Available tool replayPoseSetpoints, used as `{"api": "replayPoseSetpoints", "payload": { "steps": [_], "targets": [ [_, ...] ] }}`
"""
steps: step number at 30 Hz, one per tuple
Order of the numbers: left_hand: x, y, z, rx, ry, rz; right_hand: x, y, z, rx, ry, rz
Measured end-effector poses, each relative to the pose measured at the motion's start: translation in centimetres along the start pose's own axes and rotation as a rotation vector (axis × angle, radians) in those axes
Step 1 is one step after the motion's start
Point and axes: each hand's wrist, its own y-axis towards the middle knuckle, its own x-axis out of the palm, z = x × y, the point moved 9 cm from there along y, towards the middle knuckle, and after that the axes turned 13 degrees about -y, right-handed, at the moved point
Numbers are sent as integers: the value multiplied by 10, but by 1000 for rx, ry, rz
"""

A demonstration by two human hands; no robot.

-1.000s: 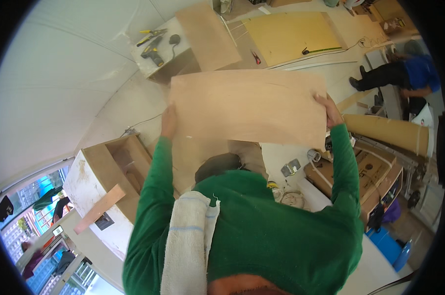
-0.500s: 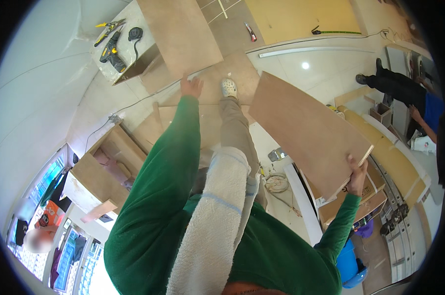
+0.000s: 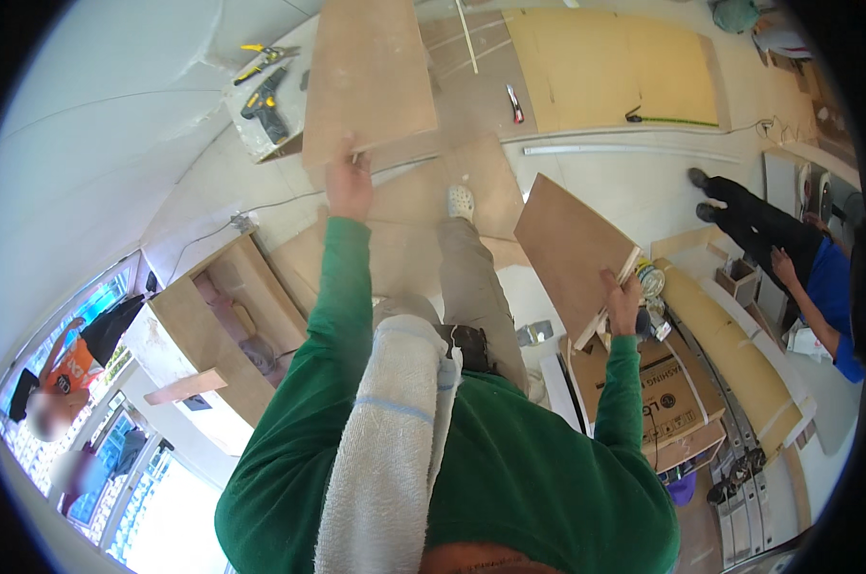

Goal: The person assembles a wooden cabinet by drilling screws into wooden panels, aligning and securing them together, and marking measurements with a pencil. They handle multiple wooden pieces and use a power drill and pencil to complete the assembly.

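My left hand (image 3: 350,184) is closed on the near edge of a flat brown plywood panel (image 3: 368,77), which stretches away from me past the top of the picture. On the right, my right hand (image 3: 623,304) grips the near right corner of another plywood panel (image 3: 572,251), its pale layered edge showing beside my fingers. This second panel is held tilted over the floor. A cordless drill (image 3: 265,107) and yellow-handled snips (image 3: 261,63) lie on the white surface just left of the first panel.
A utility knife (image 3: 515,103) and a tape measure (image 3: 634,115) lie on boards ahead. A wooden cabinet box (image 3: 199,330) stands at left, a cardboard box (image 3: 665,392) at right. A cable (image 3: 289,199) crosses the floor. Another person (image 3: 825,277) is at far right.
My left hand, earlier at the first panel's edge with fingers spread, now grips it. My right hand and its panel have moved forward and left, and the view has shifted.
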Motion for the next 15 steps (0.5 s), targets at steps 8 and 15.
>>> {"api": "replayPoseSetpoints", "payload": {
  "steps": [8,15],
  "targets": [
    [61,7,62,-24,80,-51,34,38,-59,-136,135,-17],
    [-50,-46,-34,-203,-186,21,38,52,-113,-129,129,97]
  ]
}}
